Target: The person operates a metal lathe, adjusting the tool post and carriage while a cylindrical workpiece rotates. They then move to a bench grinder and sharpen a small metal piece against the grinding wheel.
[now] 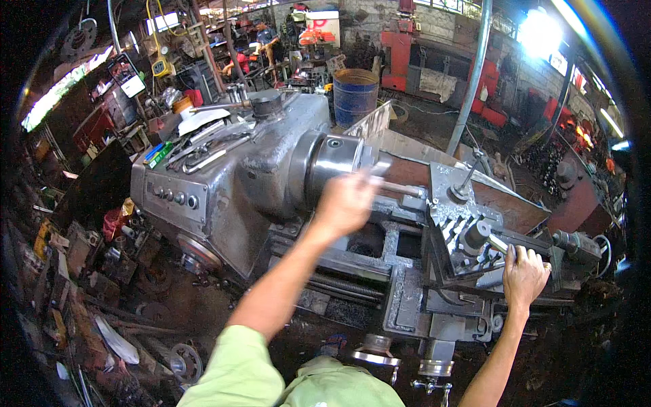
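While the left hand [347, 201] reaches up to the lathe chuck [333, 161], its fingers curled around the near end of a steel bar [397, 187] and blurred, the right hand [523, 275] is closed over a crank handle [500, 244] on the carriage [468, 234] at the right. The bar sticks out of the chuck with its long axis running left to right, its free end pointing right toward the tool post [460, 191]. The grey lathe headstock [224, 183] stands to the left, wrenches lying on its top. Farther off stand a blue drum [354, 93] and red machines [400, 57] in a cluttered workshop; the near floor is dark and strewn with scrap.
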Motion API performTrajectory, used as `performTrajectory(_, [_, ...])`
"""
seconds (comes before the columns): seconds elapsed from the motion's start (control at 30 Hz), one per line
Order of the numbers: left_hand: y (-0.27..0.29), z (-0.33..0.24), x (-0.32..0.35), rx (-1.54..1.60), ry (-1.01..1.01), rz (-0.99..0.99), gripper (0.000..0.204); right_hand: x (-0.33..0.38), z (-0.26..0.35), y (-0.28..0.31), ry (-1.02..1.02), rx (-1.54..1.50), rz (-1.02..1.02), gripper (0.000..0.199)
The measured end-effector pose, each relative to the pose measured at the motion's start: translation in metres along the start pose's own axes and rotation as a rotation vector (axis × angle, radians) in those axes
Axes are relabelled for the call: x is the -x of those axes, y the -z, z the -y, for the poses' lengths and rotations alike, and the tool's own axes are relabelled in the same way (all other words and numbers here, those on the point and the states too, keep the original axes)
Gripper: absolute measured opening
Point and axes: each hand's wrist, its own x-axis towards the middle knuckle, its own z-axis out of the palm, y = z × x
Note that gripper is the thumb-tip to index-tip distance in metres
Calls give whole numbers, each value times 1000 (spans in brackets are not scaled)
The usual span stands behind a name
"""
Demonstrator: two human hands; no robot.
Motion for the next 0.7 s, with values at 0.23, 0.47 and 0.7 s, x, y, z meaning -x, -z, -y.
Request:
performTrajectory(0.23, [250, 100, -8, -888, -40, -126, 33, -2, 6, -1, -37, 23, 13, 35])
performTrajectory(0.47, [272, 130, -29, -1109, -37, -133, 33, 0, -2, -4, -8, 32, 36, 31])
performTrajectory(0.7, [42, 66, 53, 147, 38, -65, 14, -3, 3, -8, -62, 2, -5, 34])
